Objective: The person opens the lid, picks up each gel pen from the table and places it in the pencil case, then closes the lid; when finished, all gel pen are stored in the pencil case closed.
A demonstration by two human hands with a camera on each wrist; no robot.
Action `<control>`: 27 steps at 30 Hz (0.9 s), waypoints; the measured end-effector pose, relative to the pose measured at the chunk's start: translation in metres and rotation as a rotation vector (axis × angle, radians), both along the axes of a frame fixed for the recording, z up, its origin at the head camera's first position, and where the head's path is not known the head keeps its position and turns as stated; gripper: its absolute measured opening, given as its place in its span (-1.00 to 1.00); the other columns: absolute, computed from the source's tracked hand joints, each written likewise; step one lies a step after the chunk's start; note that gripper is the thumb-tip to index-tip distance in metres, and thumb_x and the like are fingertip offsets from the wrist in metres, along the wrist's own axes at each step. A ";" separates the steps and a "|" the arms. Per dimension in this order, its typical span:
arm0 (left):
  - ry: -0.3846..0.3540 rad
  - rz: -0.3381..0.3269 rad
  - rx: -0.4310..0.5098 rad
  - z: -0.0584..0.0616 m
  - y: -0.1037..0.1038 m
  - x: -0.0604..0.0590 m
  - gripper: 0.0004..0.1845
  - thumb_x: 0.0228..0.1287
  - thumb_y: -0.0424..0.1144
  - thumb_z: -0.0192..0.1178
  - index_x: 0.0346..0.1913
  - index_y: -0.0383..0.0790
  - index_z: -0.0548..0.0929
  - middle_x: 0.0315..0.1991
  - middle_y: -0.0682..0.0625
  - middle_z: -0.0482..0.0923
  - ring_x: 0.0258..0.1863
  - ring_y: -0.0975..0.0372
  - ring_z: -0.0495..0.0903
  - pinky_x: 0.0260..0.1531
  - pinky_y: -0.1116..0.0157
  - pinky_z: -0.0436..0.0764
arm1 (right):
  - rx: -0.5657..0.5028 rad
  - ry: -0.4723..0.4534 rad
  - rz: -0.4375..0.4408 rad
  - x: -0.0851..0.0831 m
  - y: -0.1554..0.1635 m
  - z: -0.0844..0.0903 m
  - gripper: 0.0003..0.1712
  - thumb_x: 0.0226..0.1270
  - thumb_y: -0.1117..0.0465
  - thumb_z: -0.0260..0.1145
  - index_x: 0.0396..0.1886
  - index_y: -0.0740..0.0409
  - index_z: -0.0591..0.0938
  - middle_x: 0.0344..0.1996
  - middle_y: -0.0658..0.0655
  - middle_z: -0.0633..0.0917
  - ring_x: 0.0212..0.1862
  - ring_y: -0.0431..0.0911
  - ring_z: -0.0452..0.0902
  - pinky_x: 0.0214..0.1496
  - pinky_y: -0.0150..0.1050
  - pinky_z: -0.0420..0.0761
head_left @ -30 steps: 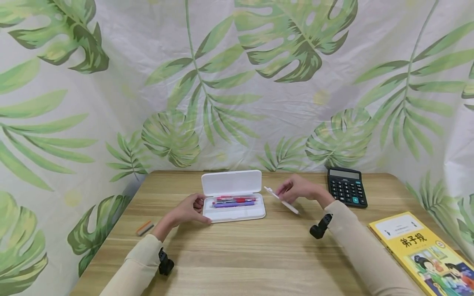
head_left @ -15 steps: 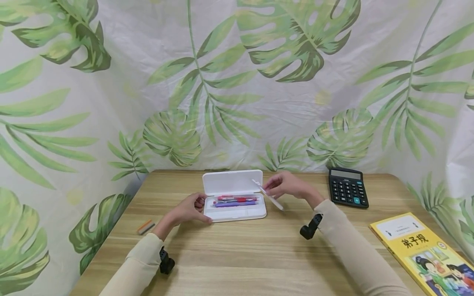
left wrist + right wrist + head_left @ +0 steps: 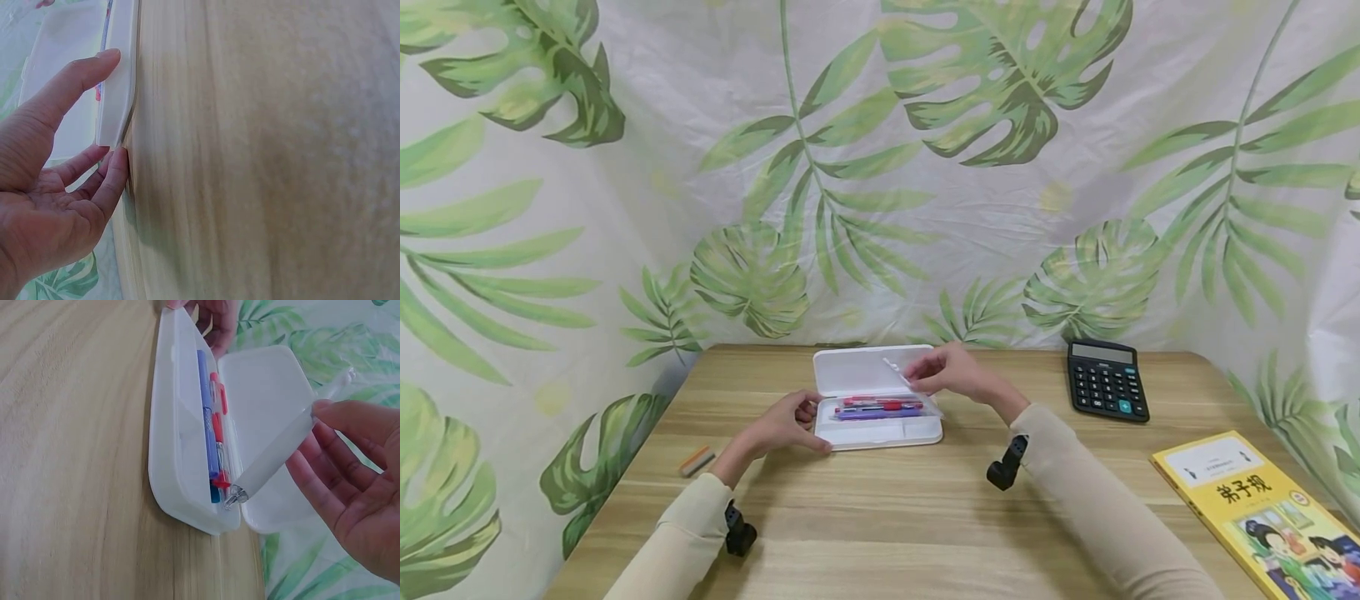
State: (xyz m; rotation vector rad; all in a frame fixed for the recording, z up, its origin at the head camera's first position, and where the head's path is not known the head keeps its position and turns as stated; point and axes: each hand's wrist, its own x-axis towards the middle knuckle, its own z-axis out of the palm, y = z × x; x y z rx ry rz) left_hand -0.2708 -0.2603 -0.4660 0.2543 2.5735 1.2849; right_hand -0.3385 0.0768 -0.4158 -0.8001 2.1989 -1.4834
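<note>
A white pencil case (image 3: 857, 437) lies on the wooden table with its lid (image 3: 842, 371) raised at the back. Inside are several pens, among them a purple pen (image 3: 207, 419) and a red one (image 3: 218, 428). My left hand (image 3: 784, 423) grips the case's left end; in the left wrist view the thumb (image 3: 94, 67) lies over the front rim and the fingers meet the end. A white pen (image 3: 275, 459) is pinched in my right hand (image 3: 958, 373), above the right part of the case. It slants, its clear tip low over the pens.
A black calculator (image 3: 1105, 383) lies at the back right, with a yellow book (image 3: 1255, 500) in front of it. Two small sticks, one orange and one grey (image 3: 697, 462), lie by the left forearm. A leaf-patterned curtain (image 3: 880, 167) hangs behind the table.
My right hand has carried the white pen leftward, from beside the case to over its right part. The left hand has stayed on the case's left end.
</note>
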 end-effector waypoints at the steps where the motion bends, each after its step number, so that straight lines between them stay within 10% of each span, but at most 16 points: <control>1: -0.001 -0.001 0.001 0.000 0.000 0.000 -0.13 -0.12 -0.32 0.65 0.27 -0.43 0.42 0.00 -0.21 0.45 -0.03 0.06 0.41 -0.04 0.25 0.46 | -0.001 0.004 -0.004 0.001 -0.003 0.001 -0.73 0.26 0.36 0.46 -0.04 0.34 0.74 -0.18 0.20 0.80 -0.23 -0.21 0.67 -0.12 -0.19 0.74; 27: -0.027 0.006 -0.017 0.002 0.001 -0.002 -0.11 -0.12 -0.32 0.65 0.33 -0.37 0.43 -0.01 -0.22 0.45 -0.05 0.05 0.40 -0.09 0.26 0.43 | 0.112 0.208 0.071 -0.009 -0.051 -0.007 -0.83 0.25 0.41 0.44 -0.16 0.29 0.79 -0.22 0.21 0.82 -0.28 -0.27 0.65 -0.15 -0.39 0.68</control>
